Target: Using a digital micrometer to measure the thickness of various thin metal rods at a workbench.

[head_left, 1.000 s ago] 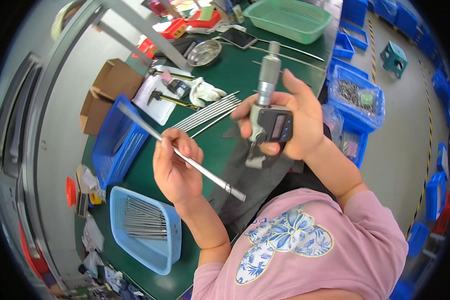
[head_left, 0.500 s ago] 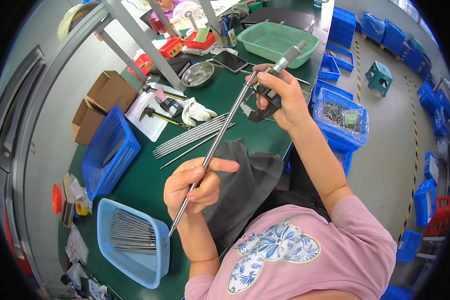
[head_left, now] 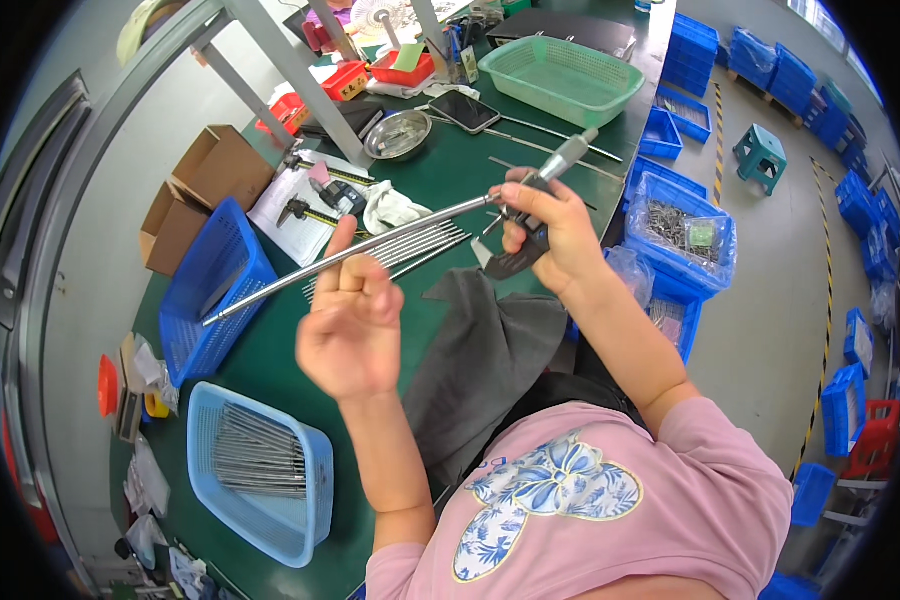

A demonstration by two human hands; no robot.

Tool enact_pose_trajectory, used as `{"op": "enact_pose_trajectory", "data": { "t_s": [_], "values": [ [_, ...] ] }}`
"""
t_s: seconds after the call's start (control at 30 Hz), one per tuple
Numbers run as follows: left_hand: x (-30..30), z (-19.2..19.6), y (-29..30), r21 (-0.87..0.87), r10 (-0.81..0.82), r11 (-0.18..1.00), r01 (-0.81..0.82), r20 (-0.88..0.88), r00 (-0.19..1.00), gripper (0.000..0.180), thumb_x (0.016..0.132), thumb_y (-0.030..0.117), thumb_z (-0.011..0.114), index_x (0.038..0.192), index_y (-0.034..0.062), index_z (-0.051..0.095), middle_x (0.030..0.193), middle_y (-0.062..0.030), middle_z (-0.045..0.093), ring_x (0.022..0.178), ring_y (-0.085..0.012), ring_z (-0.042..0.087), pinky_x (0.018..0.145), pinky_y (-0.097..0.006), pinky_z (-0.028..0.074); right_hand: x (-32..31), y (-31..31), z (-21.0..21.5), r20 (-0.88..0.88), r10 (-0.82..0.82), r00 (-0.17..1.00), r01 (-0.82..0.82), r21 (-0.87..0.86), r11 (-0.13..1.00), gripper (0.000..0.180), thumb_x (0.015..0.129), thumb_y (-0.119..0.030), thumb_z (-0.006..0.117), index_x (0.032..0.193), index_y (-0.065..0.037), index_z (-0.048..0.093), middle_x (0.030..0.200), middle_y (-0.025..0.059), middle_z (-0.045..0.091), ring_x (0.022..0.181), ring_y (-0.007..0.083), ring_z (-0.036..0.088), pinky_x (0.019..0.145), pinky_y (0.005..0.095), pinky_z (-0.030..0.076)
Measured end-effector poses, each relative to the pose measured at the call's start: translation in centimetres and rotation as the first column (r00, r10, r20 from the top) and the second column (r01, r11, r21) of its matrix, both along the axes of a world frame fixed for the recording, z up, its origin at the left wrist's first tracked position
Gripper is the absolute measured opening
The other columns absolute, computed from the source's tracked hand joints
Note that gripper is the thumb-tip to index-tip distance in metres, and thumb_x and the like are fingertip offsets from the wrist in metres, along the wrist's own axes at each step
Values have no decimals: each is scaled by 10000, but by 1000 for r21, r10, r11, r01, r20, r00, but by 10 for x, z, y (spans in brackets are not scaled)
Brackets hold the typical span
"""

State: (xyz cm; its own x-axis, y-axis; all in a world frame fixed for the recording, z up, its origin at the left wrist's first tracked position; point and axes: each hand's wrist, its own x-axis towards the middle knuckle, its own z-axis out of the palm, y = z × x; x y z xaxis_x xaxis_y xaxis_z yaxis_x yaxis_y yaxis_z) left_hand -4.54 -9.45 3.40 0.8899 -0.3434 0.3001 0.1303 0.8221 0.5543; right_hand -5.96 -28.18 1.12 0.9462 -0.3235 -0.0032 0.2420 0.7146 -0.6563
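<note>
My right hand (head_left: 555, 225) grips a digital micrometer (head_left: 505, 262), its thimble pointing up and right. A long thin steel rod (head_left: 410, 229) runs from the fingers of that hand down to the left, its right end close by the micrometer's frame. My left hand (head_left: 350, 325) has the rod between its raised index finger and its curled, slightly blurred other fingers. Behind the rod, several similar steel rods (head_left: 425, 243) lie side by side on the green table. More rods (head_left: 260, 455) fill a light blue basket (head_left: 317, 500) at the lower left.
A blue basket (head_left: 185, 325) and cardboard box (head_left: 225, 165) stand left. Calipers (head_left: 320, 215) and a white glove (head_left: 390, 208) lie beyond the rods. A metal bowl (head_left: 398, 135), phone (head_left: 463, 112) and green basket (head_left: 560, 85) are farther back. Grey cloth (head_left: 490, 360) hangs near my lap.
The held rod has swung from steep to shallower, its free end moving up and left over the blue basket. My left hand has turned and its index finger is raised. The micrometer has dropped slightly.
</note>
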Motion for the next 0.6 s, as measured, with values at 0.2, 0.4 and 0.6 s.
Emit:
{"op": "enact_pose_trajectory", "data": {
  "t_s": [0.2, 0.4, 0.6],
  "values": [
    [-3, -20, -26, 371, 189, 896, -243, 176, 966, 273, 821, 162, 480, 1044, 9, 447, 731, -64, 510, 558, -90, 448, 460, -186, 348, -25, 29, 1, -42, 45, 998, -44, 15, 999, 247, 689, -53, 613, 883, 22, 481, 734, 115, 553, 426, 127, 459, 387, 230, 363],
    [-11, -7, -10, 255, 74, 961, -109, 145, 987, 235, 848, 200, 445, 795, -22, 500, 601, -61, 471, 473, -104, 427, 413, -203, 337, -44, 14, 16, 105, 335, 936, -311, -192, 931, 427, 803, -370, 432, 897, 44, 476, 735, 172, 540, 385, 140, 430, 360, 231, 357],
    [-18, -2, -7, 295, -81, 954, 51, 88, 993, 225, 844, 165, 434, 778, -33, 518, 564, -67, 481, 437, -112, 435, 389, -200, 349, -47, 5, 48, 79, 341, 937, -341, -14, 940, 668, 786, -558, 279, 797, 73, 497, 611, 222, 509, 320, 177, 385, 276, 227, 326]
  ]
}}
